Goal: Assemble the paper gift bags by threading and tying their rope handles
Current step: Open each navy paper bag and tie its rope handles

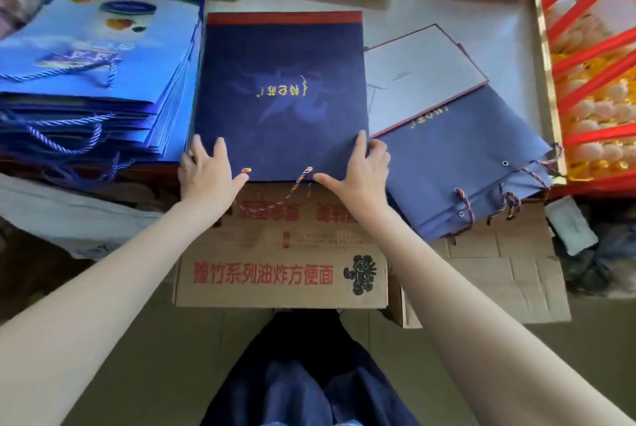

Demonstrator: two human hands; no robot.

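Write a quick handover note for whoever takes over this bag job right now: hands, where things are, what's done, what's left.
Left hand and right hand: both grip the near corners of the dark blue bag, which lies flat on the cardboard box.
Done: its multicolour rope handle is threaded and hangs off the near edge.
Pile of the same bags sits to the right; light blue bags stacked left.
Left: check the knots, set this bag aside, and start the next.

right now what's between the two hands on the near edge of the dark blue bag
In the head view, the multicoloured rope handle hangs off the dark blue bag between the left hand and right hand.
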